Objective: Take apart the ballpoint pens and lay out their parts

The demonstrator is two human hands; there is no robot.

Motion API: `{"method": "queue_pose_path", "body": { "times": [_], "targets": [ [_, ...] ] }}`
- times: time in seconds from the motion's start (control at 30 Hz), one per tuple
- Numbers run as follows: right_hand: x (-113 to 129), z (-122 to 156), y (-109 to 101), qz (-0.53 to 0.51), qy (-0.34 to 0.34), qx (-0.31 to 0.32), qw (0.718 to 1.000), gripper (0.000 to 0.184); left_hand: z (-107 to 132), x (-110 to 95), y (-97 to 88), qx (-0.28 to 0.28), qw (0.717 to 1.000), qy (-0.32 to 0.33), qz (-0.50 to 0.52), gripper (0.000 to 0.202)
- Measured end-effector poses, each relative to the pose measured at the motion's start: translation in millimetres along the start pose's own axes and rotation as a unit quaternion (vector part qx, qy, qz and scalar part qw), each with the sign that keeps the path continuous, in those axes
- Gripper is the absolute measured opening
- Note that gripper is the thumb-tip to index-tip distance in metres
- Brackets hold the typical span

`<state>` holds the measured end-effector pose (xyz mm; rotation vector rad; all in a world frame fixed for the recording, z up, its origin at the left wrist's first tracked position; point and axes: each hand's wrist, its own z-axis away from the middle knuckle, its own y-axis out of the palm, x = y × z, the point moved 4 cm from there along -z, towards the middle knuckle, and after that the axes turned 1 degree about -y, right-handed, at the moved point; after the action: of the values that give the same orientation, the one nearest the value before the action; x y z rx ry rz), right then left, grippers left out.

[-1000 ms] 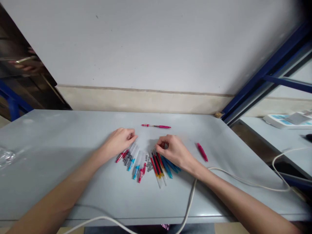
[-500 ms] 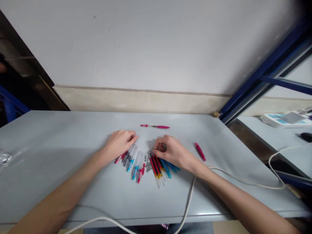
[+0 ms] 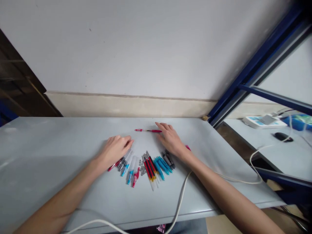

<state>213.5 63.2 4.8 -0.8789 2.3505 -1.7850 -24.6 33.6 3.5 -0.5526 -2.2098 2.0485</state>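
Note:
My right hand (image 3: 169, 138) is open, its fingers stretched and its fingertips at the red end of an assembled pen (image 3: 148, 130). My left hand (image 3: 117, 148) rests with curled fingers behind several clear pen barrels with coloured grips (image 3: 131, 170); nothing shows between its thumb and forefinger. Beside the barrels lie small clear clips (image 3: 143, 169) and a fan of ink refills (image 3: 149, 167) with red and black sections. Blue pen barrels (image 3: 162, 166) come next to them, then dark grey barrels (image 3: 168, 159) below my right hand. A pink barrel (image 3: 188, 147) is mostly hidden behind my right wrist.
A white cable (image 3: 181, 198) runs across the grey table (image 3: 73, 133) and under my right forearm. The wall (image 3: 134, 107) stands at the back. On the right, beyond a blue frame (image 3: 234, 68), another table holds a black mouse (image 3: 282, 136) and a white device (image 3: 264, 122).
My right hand has left the refills, moved away from me to the assembled pen, and opened from a pinch. The dark grey barrels are now uncovered. My left hand stays put; the view has shifted slightly.

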Motion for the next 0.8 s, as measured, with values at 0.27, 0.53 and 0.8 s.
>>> {"method": "queue_pose_path", "body": {
  "times": [0.27,0.53,0.8],
  "targets": [
    [2.2,-7.1,5.3,0.060,0.016,0.016,0.998,0.011,1.5,-2.6,-4.1,-0.089,0.991,0.003,0.095,0.028],
    [28.2,-12.1,-13.4,-0.242,0.019,-0.006,0.970,0.029,-7.3,-34.1,-33.1,-0.272,0.932,0.225,-0.082,0.030],
    [41.1,8.5,-10.5,-0.273,-0.011,-0.039,0.961,0.022,-5.6,-39.6,-22.3,-0.280,0.931,0.211,-0.101,0.027]
  ]
}}
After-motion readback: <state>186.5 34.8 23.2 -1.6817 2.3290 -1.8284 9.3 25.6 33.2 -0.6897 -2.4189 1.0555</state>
